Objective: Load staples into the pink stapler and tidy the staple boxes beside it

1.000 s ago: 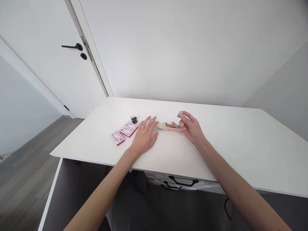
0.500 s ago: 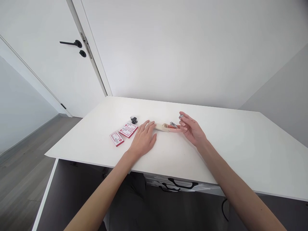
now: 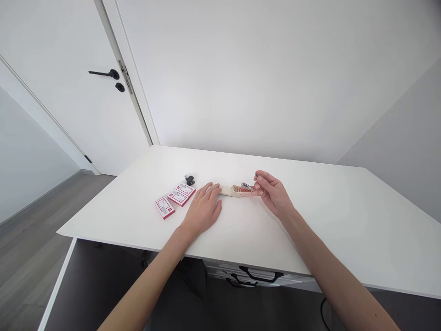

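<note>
An opened-out stapler (image 3: 231, 191) lies on the white desk, its cream part toward the left and its pink part toward the right. My left hand (image 3: 203, 209) rests flat with fingers stretched, fingertips on the stapler's cream end and thumb apart. Between the thumb and fingertips of my right hand (image 3: 274, 192) is a small grey strip of staples (image 3: 257, 175), held just above the pink part. A metal piece (image 3: 246, 186) sticks up at a slant from the stapler. My right fingers hide the far end of the pink part.
Several small red-and-white boxes (image 3: 164, 207) lie left of my left hand. Behind them sits a black and silver item (image 3: 189, 179), perhaps a clip or staple remover. The desk (image 3: 330, 216) backs onto a wall, with black-handled drawers (image 3: 262, 275) below its front edge.
My right hand has turned the staple strip so it now shows thin and edge-on, close to the stapler. My left hand stays on the cream end. The whole view has shifted slightly.
</note>
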A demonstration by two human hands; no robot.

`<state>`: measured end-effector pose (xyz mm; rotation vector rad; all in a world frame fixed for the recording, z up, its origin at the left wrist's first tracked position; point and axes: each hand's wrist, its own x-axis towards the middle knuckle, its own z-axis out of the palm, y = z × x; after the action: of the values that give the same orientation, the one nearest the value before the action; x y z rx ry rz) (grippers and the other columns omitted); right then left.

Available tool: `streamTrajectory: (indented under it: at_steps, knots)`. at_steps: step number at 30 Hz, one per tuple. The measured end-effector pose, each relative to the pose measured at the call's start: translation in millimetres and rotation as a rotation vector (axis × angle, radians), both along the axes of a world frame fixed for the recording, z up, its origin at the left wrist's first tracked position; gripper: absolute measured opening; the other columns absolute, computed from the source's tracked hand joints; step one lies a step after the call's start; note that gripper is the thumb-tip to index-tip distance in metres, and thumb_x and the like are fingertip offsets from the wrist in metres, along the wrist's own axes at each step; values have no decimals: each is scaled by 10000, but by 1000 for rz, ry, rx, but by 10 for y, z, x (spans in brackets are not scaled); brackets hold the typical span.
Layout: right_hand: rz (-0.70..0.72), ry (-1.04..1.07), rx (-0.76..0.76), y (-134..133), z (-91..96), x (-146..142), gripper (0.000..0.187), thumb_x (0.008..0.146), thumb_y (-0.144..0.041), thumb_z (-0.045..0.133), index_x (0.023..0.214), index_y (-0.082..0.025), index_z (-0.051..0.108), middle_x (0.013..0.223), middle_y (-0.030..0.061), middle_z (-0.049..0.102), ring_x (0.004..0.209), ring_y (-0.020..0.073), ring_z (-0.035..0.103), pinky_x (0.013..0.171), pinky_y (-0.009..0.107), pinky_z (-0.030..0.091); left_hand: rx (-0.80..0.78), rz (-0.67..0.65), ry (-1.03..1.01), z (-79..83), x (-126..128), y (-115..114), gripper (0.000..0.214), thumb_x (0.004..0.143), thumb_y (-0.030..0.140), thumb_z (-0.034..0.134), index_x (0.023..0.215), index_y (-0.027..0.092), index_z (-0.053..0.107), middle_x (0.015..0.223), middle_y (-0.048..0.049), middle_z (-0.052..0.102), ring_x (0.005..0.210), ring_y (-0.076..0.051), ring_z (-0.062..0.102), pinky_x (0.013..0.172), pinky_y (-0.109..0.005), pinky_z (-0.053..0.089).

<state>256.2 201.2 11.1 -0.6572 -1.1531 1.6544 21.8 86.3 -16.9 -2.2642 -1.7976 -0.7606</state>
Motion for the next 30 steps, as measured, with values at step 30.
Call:
streamTrajectory:
  at_steps: [30]
  knots:
    - [-416, -822, 755, -149, -179, -73, 302, 1031, -567, 542, 1184, -331, 650, 969, 10, 824, 565, 182, 638, 709, 391, 546, -23, -5, -32, -48, -17, 0, 324, 1055, 297, 449, 1324, 191, 596, 1479, -135, 634, 1442, -299, 539, 1170, -527, 492]
